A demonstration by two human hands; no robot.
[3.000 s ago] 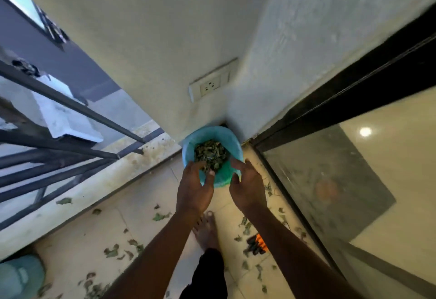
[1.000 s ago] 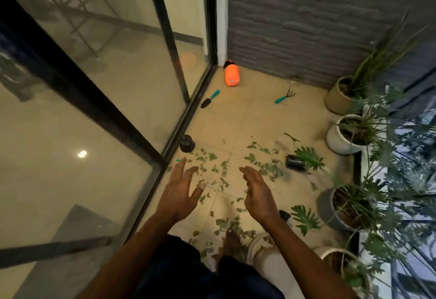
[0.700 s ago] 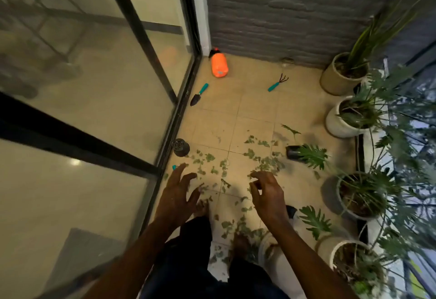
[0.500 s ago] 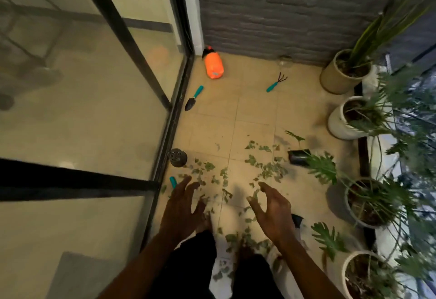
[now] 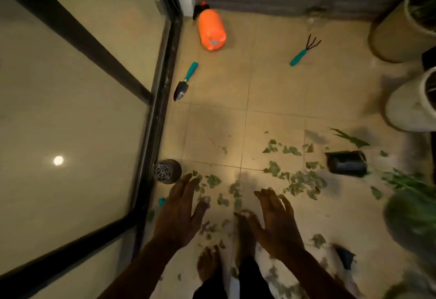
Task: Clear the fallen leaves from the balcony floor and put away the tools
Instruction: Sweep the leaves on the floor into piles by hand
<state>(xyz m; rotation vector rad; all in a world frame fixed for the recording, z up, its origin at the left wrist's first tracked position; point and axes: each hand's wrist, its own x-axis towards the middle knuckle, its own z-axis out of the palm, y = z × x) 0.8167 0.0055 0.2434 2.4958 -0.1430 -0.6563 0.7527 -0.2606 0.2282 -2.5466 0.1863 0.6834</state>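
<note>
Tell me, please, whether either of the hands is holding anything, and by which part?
Nothing is held: left hand and right hand hover open above the leaves.

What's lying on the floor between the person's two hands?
Scattered fallen leaves on the tile floor, between the left hand and the right hand. A bare foot shows just below. The head view shows this.

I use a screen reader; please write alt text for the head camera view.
The left hand and right hand, open and empty, hover above leaf scraps scattered on a tiled floor. Beyond lie a teal-handled trowel, a hand rake and an orange bottle on its side.
</note>
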